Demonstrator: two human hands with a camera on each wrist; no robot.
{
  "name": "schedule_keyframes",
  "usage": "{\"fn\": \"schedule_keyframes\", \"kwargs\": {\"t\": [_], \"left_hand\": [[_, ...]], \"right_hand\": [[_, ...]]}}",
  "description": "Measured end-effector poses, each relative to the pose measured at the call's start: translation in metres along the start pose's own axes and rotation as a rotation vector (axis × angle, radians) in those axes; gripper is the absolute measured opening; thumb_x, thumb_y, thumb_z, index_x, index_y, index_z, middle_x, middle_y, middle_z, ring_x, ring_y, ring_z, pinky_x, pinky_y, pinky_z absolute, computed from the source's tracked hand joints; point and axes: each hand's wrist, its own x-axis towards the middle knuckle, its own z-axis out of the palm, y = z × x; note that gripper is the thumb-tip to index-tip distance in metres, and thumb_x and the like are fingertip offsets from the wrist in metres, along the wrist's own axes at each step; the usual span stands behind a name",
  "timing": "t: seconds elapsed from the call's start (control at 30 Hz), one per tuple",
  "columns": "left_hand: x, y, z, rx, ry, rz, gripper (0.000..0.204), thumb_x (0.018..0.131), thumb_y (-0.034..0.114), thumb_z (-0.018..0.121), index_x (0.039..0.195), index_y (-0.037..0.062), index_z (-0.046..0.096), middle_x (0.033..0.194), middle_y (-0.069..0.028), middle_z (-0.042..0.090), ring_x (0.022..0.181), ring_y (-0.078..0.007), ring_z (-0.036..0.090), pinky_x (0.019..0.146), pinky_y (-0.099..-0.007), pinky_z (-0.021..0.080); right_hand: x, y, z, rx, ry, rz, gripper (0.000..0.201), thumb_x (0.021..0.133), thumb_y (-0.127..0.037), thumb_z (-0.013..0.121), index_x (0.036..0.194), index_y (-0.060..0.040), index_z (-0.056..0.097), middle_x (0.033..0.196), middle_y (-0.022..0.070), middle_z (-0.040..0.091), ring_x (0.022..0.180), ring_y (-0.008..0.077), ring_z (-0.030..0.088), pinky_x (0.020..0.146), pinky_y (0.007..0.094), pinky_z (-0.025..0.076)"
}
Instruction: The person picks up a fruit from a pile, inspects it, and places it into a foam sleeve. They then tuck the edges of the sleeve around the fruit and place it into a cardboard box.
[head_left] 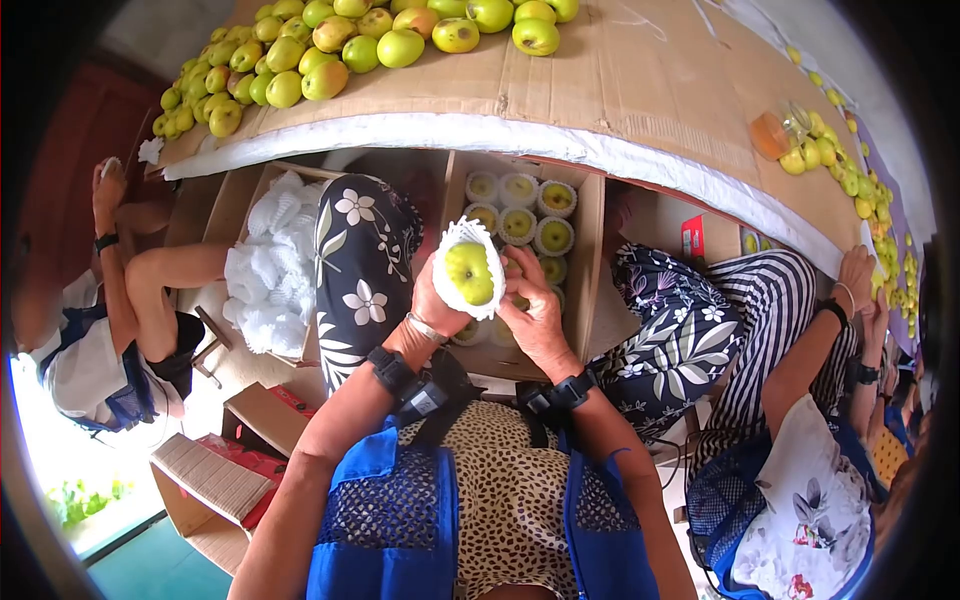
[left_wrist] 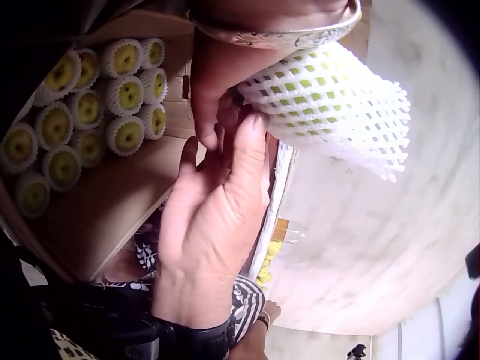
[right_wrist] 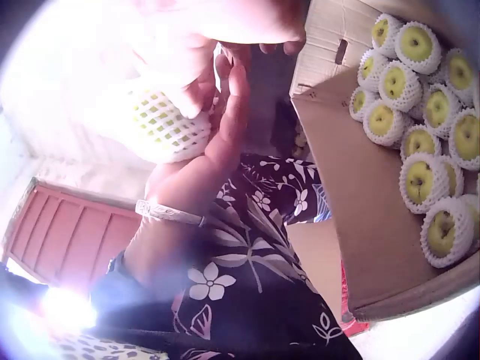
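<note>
A yellow-green apple (head_left: 469,274) sits in a white foam net sleeve (left_wrist: 322,97), its face showing through the sleeve's open end. My left hand (head_left: 437,300), with a bracelet at the wrist, grips the sleeved apple from the left and below. From the right, my right hand (head_left: 535,315) holds the sleeve's side with thumb and fingers. In the left wrist view the right thumb (left_wrist: 251,146) lies against the end of the sleeve. Beneath the hands, a cardboard box (head_left: 592,240) holds rows of apples in foam nets (right_wrist: 382,124).
Loose apples (head_left: 400,48) are heaped on the cardboard-covered table (head_left: 640,100) ahead. White foam nets (head_left: 275,250) fill a box on my left. Other people sit close by, one person's arm (head_left: 800,360) at the right. An open carton (head_left: 210,485) stands at lower left.
</note>
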Motion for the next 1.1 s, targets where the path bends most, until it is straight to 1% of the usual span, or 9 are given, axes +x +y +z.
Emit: {"fn": "schedule_keyframes", "kwargs": {"t": [0.33, 0.47, 0.6, 0.77, 0.93, 0.97, 1.0, 1.03, 1.1], "left_hand": [[0.001, -0.004, 0.006, 0.042, -0.070, -0.003, 0.046, 0.088, 0.040, 0.034, 0.115, 0.0054, 0.048, 0.109, -0.0207, 0.055, 0.099, -0.0332, 0.055, 0.085, -0.0423, 0.045], [0.002, -0.009, -0.001, 0.008, 0.126, -0.031, 0.045, 0.089, 0.036, 0.032, 0.114, 0.0027, 0.047, 0.107, -0.0197, 0.056, 0.097, -0.0303, 0.056, 0.085, -0.0401, 0.045], [0.001, -0.007, -0.003, 0.067, 0.111, -0.094, 0.043, 0.090, 0.034, 0.031, 0.114, 0.0019, 0.047, 0.105, -0.0152, 0.057, 0.095, -0.0271, 0.056, 0.086, -0.0375, 0.044], [-0.006, -0.005, 0.030, 0.346, 0.300, -0.113, 0.048, 0.088, 0.042, 0.033, 0.119, 0.0075, 0.042, 0.108, -0.0119, 0.055, 0.089, -0.0282, 0.060, 0.051, -0.0415, 0.055], [-0.002, -0.005, 0.015, 0.396, 0.348, -0.046, 0.045, 0.087, 0.042, 0.033, 0.114, 0.0082, 0.045, 0.105, -0.0087, 0.056, 0.086, -0.0259, 0.060, 0.052, -0.0402, 0.054], [0.000, -0.005, 0.005, 0.371, 0.353, -0.031, 0.044, 0.087, 0.041, 0.034, 0.114, 0.0081, 0.046, 0.105, -0.0086, 0.057, 0.085, -0.0256, 0.060, 0.052, -0.0404, 0.053], [-0.001, -0.003, 0.006, 0.345, 0.360, -0.013, 0.043, 0.087, 0.040, 0.035, 0.114, 0.0081, 0.046, 0.104, -0.0084, 0.057, 0.084, -0.0252, 0.061, 0.051, -0.0405, 0.052], [-0.002, -0.001, 0.011, 0.330, 0.414, -0.026, 0.039, 0.088, 0.035, 0.034, 0.112, 0.0067, 0.048, 0.101, -0.0085, 0.058, 0.085, -0.0227, 0.059, 0.062, -0.0380, 0.051], [0.003, -0.006, 0.010, 0.432, 0.431, 0.086, 0.040, 0.088, 0.037, 0.034, 0.109, 0.0059, 0.049, 0.095, -0.0067, 0.059, 0.081, -0.0188, 0.060, 0.060, -0.0332, 0.051]], "right_hand": [[-0.001, 0.002, 0.000, 0.141, 0.001, 0.097, 0.010, 0.067, -0.001, 0.065, 0.075, -0.0016, 0.058, 0.120, 0.0147, 0.048, 0.120, 0.0284, 0.037, 0.095, 0.0343, 0.032], [-0.004, 0.011, 0.003, 0.162, 0.034, 0.130, 0.013, 0.067, -0.001, 0.065, 0.078, -0.0014, 0.058, 0.121, 0.0134, 0.047, 0.117, 0.0271, 0.041, 0.093, 0.0326, 0.033], [-0.006, 0.007, 0.002, 0.176, 0.033, 0.157, 0.020, 0.067, -0.002, 0.065, 0.086, -0.0013, 0.059, 0.122, 0.0140, 0.046, 0.112, 0.0257, 0.046, 0.090, 0.0309, 0.037], [-0.005, 0.009, 0.001, 0.139, 0.037, 0.235, 0.029, 0.068, -0.001, 0.064, 0.096, -0.0017, 0.057, 0.117, 0.0129, 0.049, 0.105, 0.0230, 0.050, 0.085, 0.0301, 0.041], [-0.001, 0.013, -0.006, 0.212, -0.048, 0.321, 0.044, 0.068, 0.001, 0.062, 0.110, -0.0008, 0.048, 0.110, 0.0103, 0.053, 0.100, 0.0189, 0.052, 0.084, 0.0304, 0.043], [0.002, 0.014, -0.011, 0.363, -0.088, 0.414, 0.049, 0.068, 0.001, 0.062, 0.114, -0.0005, 0.044, 0.107, 0.0088, 0.054, 0.099, 0.0181, 0.052, 0.083, 0.0304, 0.043], [0.006, 0.004, -0.018, 0.568, -0.059, 0.547, 0.041, 0.071, 0.000, 0.061, 0.110, -0.0035, 0.048, 0.105, 0.0057, 0.053, 0.094, 0.0152, 0.052, 0.080, 0.0277, 0.043], [0.006, 0.010, -0.024, 0.536, 0.049, 0.521, 0.038, 0.073, 0.000, 0.060, 0.109, -0.0045, 0.049, 0.106, 0.0056, 0.053, 0.091, 0.0133, 0.052, 0.079, 0.0261, 0.043], [0.012, 0.007, -0.036, 0.462, 0.251, 0.377, 0.026, 0.077, -0.002, 0.058, 0.102, -0.0063, 0.054, 0.111, 0.0052, 0.051, 0.084, 0.0090, 0.050, 0.076, 0.0235, 0.042]]}}
